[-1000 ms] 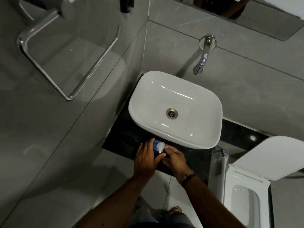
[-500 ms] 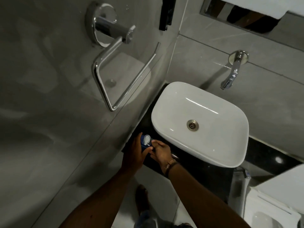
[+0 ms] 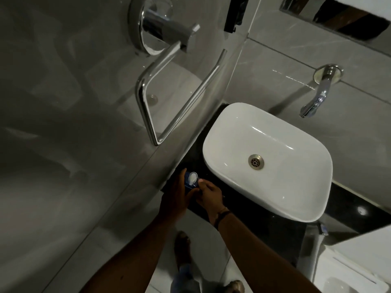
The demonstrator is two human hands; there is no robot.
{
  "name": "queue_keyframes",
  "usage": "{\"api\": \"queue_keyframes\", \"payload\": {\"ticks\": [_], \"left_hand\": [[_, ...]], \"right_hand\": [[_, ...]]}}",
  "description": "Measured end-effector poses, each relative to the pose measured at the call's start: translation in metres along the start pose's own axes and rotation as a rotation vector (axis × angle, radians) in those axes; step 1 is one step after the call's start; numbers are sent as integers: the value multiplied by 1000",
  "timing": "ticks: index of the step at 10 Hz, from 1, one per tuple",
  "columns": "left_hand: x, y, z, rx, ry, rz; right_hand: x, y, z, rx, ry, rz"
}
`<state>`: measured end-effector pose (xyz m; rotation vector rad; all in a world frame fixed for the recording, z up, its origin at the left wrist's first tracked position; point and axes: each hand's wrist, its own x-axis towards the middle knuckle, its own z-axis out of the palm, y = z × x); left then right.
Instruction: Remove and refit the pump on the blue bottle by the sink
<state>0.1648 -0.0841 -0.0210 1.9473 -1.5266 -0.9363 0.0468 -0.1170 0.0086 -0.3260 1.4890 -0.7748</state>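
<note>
One blue bottle (image 3: 187, 182) with its white pump (image 3: 193, 178) on top stands on the dark bench (image 3: 262, 220) at the left corner, just beside the white sink (image 3: 267, 159) and close to the grey wall. My left hand (image 3: 174, 203) is wrapped round the bottle body, gripping it; my right hand (image 3: 209, 195) is closed with fingertips pinching at the pump's neck. Wall tap (image 3: 317, 98) sits above the sink, chrome towel bar (image 3: 169, 85) on the left wall.

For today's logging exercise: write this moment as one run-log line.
left hand: grips blue bottle | right hand: at bottle neck | pump: on bottle | place: counter beside sink
</note>
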Motion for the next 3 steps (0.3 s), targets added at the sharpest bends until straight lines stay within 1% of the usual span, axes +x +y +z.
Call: {"api": "queue_keyframes", "payload": {"ticks": [1,2,3], "left_hand": [[0,4,-4,9,-60,-35],[-6,13,-15,42,-58,-37],[-16,35,-24,108,121,97]], "right_hand": [[3,3,-4,10,-21,-12],[-8,-5,-5,-64,-64,-16],[-26,-10,-20,-198,-19,-121]]}}
